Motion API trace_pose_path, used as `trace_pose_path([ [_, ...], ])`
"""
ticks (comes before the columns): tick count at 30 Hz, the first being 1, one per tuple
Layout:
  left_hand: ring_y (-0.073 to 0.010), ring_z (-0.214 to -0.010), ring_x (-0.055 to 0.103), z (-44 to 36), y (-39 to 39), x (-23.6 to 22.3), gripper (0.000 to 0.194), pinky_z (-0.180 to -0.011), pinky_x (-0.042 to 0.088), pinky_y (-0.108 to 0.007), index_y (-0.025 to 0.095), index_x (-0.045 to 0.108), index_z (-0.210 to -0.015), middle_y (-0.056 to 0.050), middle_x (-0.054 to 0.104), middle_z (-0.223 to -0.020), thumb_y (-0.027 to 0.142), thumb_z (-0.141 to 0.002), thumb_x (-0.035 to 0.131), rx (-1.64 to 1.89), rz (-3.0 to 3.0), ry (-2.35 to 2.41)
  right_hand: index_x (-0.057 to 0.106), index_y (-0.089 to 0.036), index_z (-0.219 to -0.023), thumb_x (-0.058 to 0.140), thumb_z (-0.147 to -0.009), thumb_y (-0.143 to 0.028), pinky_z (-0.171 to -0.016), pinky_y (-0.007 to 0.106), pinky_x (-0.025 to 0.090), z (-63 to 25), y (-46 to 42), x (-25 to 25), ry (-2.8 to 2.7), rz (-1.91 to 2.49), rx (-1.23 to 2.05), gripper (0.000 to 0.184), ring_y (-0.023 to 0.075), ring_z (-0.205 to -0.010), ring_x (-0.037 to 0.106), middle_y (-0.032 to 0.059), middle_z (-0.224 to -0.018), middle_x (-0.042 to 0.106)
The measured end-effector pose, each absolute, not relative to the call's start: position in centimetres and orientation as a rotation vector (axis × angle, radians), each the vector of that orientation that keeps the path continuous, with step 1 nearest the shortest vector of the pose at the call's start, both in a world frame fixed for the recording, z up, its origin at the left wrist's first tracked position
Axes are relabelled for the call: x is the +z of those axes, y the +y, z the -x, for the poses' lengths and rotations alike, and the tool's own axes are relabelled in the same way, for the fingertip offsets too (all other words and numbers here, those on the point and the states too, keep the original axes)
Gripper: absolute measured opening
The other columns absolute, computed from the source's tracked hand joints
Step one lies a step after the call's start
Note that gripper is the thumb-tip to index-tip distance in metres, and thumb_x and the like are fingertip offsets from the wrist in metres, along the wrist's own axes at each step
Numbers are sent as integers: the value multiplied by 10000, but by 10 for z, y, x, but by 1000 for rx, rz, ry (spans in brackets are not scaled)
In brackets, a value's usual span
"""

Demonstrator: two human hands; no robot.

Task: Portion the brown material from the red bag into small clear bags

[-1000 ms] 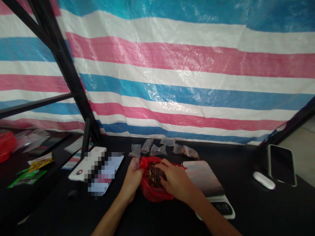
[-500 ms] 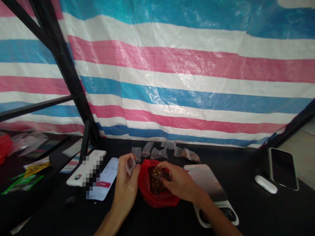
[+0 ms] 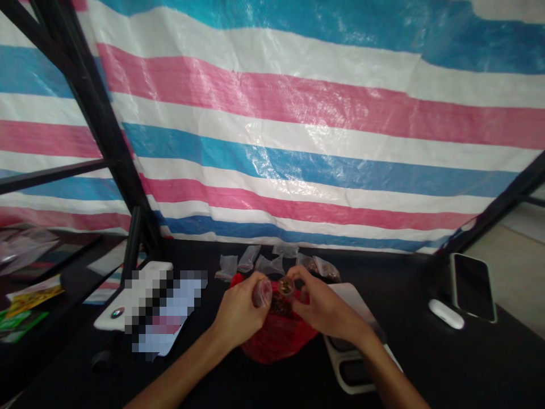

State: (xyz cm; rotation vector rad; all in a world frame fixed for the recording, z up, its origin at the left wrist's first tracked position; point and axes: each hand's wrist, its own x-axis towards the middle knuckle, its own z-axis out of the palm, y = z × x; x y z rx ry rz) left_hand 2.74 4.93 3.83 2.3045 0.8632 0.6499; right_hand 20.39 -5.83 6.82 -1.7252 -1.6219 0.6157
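My left hand [image 3: 242, 307] is closed around a small clear zip bag [image 3: 264, 292], its mouth spread and turned toward my other hand. Between the fingers of my right hand [image 3: 313, 298] is a small clear cup [image 3: 286, 286] filled with brown and yellowish dried bits. Both hands are above a red plastic bag [image 3: 279, 341], whose mouth is open over a heap of the same dried bits [image 3: 281, 305]. The cup is close to the zip bag's opening. Under my right forearm lies a kitchen scale [image 3: 353, 363] with a metal plate, partly covered.
Several flat zip bags [image 3: 249, 258] and filled ones [image 3: 327, 269] lie along the back. A phone [image 3: 170, 318] and a white device [image 3: 136, 295] are at left. At right sit a white case [image 3: 446, 314] and another phone [image 3: 473, 287]. Striped sheeting [image 3: 298, 142] hangs behind.
My right hand has lifted the cup of dried bits out of the red bag. My left hand has let go of the red bag's edge and brought the zip bag over beside the cup.
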Motion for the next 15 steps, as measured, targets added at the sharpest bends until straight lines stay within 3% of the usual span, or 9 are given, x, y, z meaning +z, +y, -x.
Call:
trace_pose_path([
  [3,-194,-730,687,-24,47,33,105,-632,407,-278,256,596,-952,7,712,-824,238,-919,498,620,-2308,832,534,-241,-1105,535,-798,-46,-604,220,421,-196,-59,72,-1650,1664,609,363,107,-669,567,-33,-947,619],
  [8,-237,-947,681,-22,44,29,253,-808,487,-328,241,629,-1010,-27,731,-1004,124,-790,591,676,-2337,723,601,-299,-1193,570,-820,-32,-832,294,512,-181,-59,74,-1838,1698,449,459,150,-877,637,2,-1126,599],
  [15,-257,-1031,668,-21,44,24,322,-938,504,-409,242,610,-1176,-54,722,-1158,298,-863,662,767,-2202,709,531,-336,-1389,440,-1000,-131,-921,362,539,-183,-59,65,-2035,1608,117,449,210,-1094,629,80,-1284,549],
])
